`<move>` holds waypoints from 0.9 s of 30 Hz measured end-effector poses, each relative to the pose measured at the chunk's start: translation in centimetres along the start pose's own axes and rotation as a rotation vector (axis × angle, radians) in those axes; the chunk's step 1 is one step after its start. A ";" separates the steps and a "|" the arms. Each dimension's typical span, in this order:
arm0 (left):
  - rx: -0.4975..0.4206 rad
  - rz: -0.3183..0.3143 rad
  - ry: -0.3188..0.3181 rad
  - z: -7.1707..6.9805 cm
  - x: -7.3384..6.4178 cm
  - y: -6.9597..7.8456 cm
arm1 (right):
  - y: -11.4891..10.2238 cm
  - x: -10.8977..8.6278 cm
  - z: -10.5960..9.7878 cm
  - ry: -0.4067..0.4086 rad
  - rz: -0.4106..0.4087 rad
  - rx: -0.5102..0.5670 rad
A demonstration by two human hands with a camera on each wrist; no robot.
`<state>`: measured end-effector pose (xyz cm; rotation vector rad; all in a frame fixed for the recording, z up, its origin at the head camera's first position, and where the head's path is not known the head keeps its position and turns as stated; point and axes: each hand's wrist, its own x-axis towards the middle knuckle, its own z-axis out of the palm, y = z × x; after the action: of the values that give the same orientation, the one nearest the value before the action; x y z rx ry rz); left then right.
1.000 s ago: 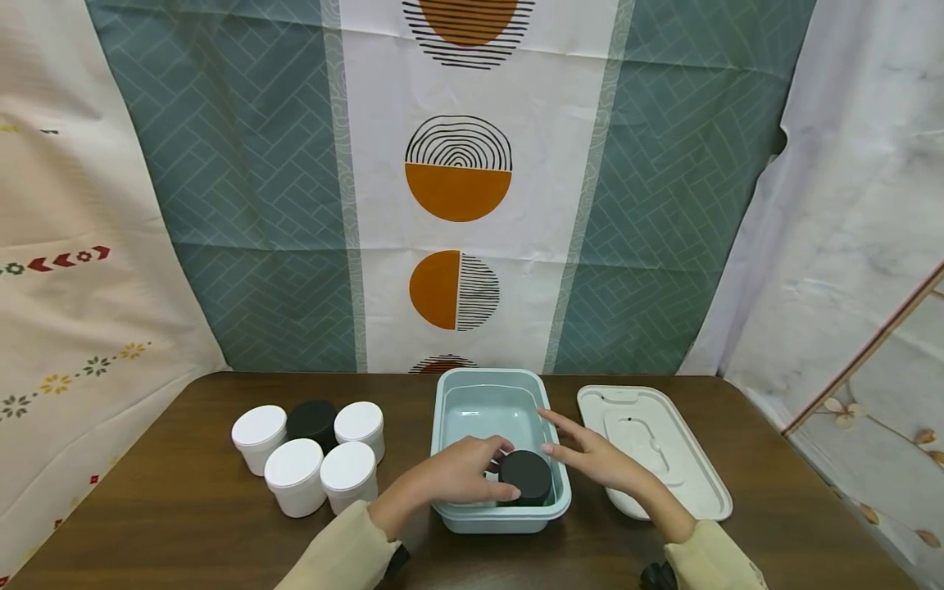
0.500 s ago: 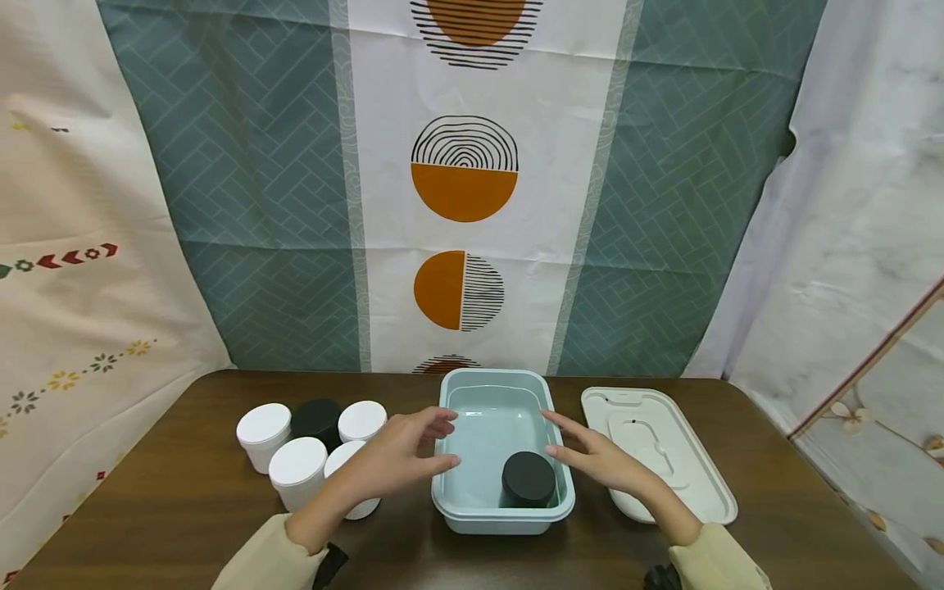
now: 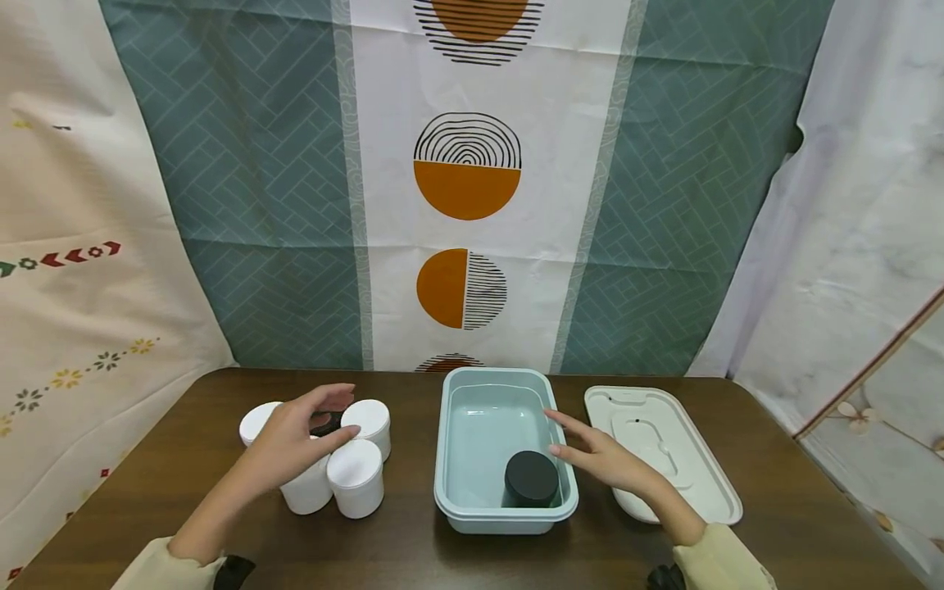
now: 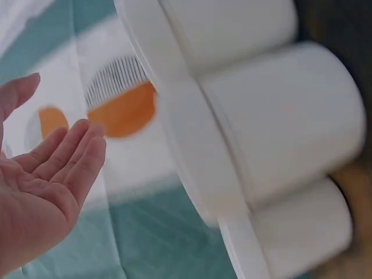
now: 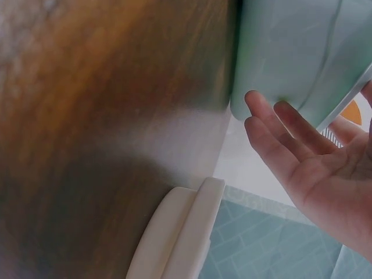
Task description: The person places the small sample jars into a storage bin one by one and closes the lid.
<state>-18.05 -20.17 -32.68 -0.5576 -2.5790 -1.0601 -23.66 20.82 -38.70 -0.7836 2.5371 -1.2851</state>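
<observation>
My left hand (image 3: 295, 438) hovers over a cluster of jars at the left, fingers spread and holding nothing. White jars (image 3: 356, 479) with white lids stand close together there, partly covered by the hand. Behind its fingers shows part of a black-lidded jar (image 3: 329, 423). In the left wrist view, the white jars (image 4: 279, 116) appear large beside the palm. A pale blue plastic bin (image 3: 459, 426) stands at the middle, with another black-lidded jar (image 3: 531, 479) upright in its near right corner. My right hand (image 3: 605, 463), fingers loosely extended, is at the bin's right rim.
A white lid (image 3: 664, 455) lies flat on the dark wooden table (image 3: 413, 557), right of the bin and partly behind my right forearm. A patterned cloth (image 3: 472, 188) hangs along the table's far edge, with lighter cloths at both sides.
My left hand has moved left, out of the bin and across to the jars, leaving the black-lidded jar in the bin. My right hand stays at the bin's right rim.
</observation>
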 end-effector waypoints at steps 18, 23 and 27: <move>0.151 -0.210 0.130 -5.1 -2.4 -8.1 | -0.3 -0.1 0.0 -0.007 0.008 0.019; 0.174 -0.272 0.065 -5.3 -2.6 -9.6 | -0.2 -0.1 0.0 -0.010 0.003 0.028; 0.159 -0.321 -0.006 -5.1 -2.6 -10.4 | -0.2 0.0 0.0 -0.010 0.002 0.027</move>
<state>-19.92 -31.21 -36.49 -0.1100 -2.7883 -0.9309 -23.55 20.76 -38.51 -0.7794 2.5065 -1.3093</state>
